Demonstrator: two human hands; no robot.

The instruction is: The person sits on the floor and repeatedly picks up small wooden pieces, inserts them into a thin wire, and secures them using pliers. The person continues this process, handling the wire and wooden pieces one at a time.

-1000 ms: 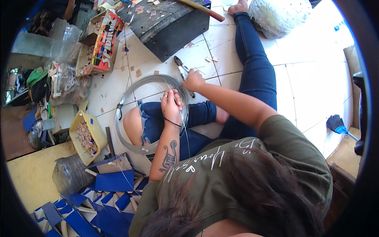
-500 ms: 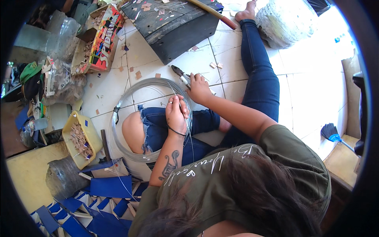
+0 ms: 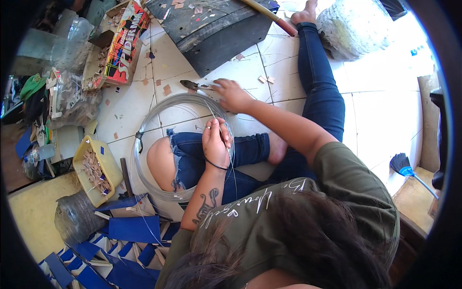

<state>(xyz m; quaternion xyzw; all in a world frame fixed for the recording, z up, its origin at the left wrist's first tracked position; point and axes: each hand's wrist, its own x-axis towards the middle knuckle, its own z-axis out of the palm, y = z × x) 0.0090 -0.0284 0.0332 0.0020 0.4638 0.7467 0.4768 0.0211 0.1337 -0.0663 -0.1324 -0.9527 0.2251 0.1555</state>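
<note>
In my left hand (image 3: 216, 142) several thin strands of wire are pinched between closed fingers, with their ends poking up past the fingertips. A large coil of silvery wire (image 3: 153, 111) rings my bent knee, and this hand rests over its right side. Just above, my right hand (image 3: 234, 95) has its fingers around the handles of a pair of pliers (image 3: 191, 85). The dark jaws point left, close to the floor beyond the coil. Part of the handles is hidden under the fingers, which are slightly blurred.
A dark box-like block (image 3: 216, 50) with scraps and a wooden-handled tool (image 3: 269, 18) stands ahead. At left are a printed carton (image 3: 126, 50) and a yellow bin (image 3: 109, 161) of small pieces. Blue panels (image 3: 134, 229) lie lower left; a blue brush (image 3: 402, 164) is at right.
My right hand has moved left with the pliers, whose jaws have swung round to point more directly left. My left hand stays almost in place with the wire.
</note>
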